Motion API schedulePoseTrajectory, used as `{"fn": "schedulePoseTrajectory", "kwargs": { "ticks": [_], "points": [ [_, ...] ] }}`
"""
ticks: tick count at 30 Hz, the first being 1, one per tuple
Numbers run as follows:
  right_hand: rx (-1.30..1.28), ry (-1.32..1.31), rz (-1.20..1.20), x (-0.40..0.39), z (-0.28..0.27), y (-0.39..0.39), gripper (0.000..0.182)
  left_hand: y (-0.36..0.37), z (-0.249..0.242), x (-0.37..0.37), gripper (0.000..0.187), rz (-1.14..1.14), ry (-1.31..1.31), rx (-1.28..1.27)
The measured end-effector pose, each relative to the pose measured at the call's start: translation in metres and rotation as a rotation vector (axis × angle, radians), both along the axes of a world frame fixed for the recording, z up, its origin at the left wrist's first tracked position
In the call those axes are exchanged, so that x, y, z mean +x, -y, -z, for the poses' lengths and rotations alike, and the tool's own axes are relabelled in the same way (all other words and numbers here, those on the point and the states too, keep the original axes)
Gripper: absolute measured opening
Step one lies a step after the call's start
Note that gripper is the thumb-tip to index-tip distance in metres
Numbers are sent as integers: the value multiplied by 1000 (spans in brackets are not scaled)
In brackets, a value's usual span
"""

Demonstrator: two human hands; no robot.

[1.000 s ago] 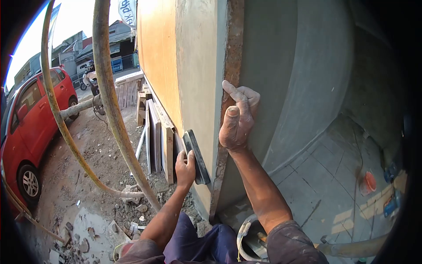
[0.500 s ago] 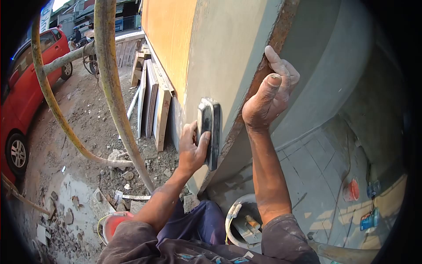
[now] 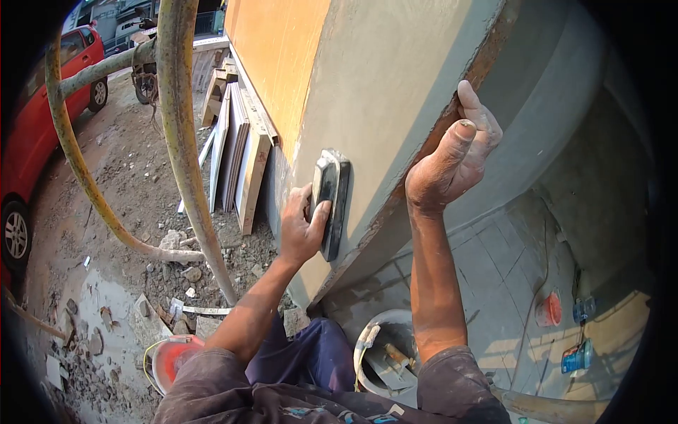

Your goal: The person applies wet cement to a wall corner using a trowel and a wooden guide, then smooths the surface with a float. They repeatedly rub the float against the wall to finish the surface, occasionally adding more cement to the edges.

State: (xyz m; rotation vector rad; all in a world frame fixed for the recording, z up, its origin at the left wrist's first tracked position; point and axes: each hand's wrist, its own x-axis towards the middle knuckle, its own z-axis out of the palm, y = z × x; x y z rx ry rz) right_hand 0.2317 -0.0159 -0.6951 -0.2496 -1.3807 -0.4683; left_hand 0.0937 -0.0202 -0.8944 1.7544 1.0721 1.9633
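My left hand (image 3: 302,227) grips the handle of a black plastering float (image 3: 337,206), fingers wrapped round it. The float lies against the smooth grey plastered wall (image 3: 374,120), upright and slightly tilted. My right hand (image 3: 459,155), dusted with pale powder, is at the wall's corner with its fingers stretched upward and the thumb apart. Its side touches or lies close beside a brown, mortar-stained straightedge board (image 3: 432,138) that runs along the corner; how firmly it presses cannot be seen.
Yellow scaffold tubes (image 3: 180,141) stand at left, before a red car (image 3: 49,134). Wooden boards (image 3: 240,155) lean on the wall. Below are a bucket with tools (image 3: 364,367) and a red bucket (image 3: 169,360). Rubble covers the ground; tiled floor (image 3: 487,268) lies right.
The camera view has shifted. My left hand with the float has moved slightly left and up the wall. My right hand appears further right, still at the board.
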Motion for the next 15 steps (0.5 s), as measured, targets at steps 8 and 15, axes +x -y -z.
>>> {"fn": "schedulePoseTrajectory", "kwargs": {
  "ticks": [8,15],
  "points": [
    [-87,37,105,7,2,5,54,-135,-80,-33,42,-44,211,-110],
    [-20,-29,25,1,-1,3,43,-58,-39,-25,43,-13,-70,139]
  ]
}}
